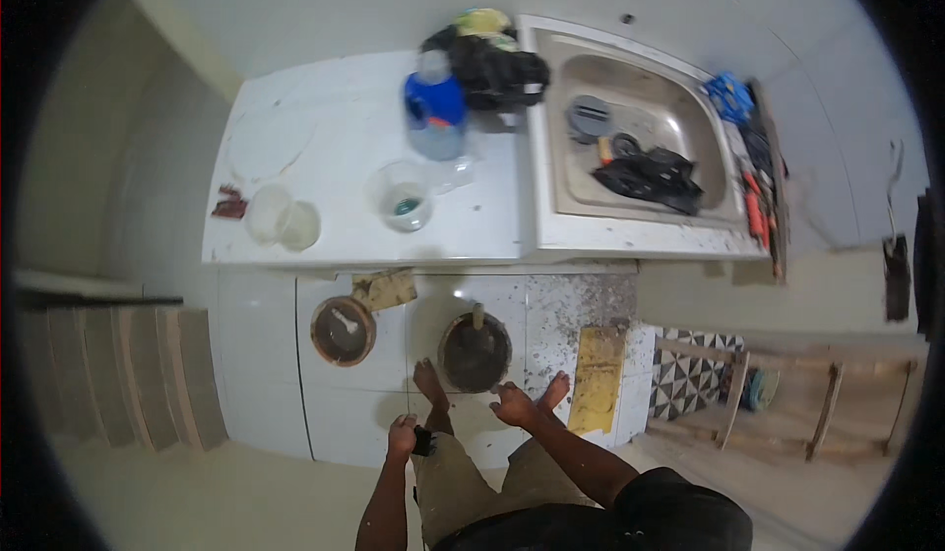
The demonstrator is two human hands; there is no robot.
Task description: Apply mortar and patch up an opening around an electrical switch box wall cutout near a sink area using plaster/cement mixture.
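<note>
Apparently mid-job: dark grey material (474,359) already inside the round bucket (443,352), parked on the floor just ahead of the bare feet (430,382), pale-handled tool (478,317) at the far rim. Amount left: can't judge from the contents alone. Spatter (581,300) on the right not cleaned up.

Right hand (513,406) curled just beside the near rim; can't tell if gripping anything. Left hand (402,435) bent next to a small black item (423,441) at the thigh; can't tell if holding it.

Floor: white tile (354,423), stained yellow board (594,398) to the right, second basin (316,335) to the left with a whitish piece (345,321) inside. Beyond: white counter (325,128) with clear plastic containers (384,192), blue jug (433,123), black bag (487,74); steel sink (679,123) holding crumpled black plastic (655,179). Wooden ladder (734,400) far right, steps (187,374) far left.
</note>
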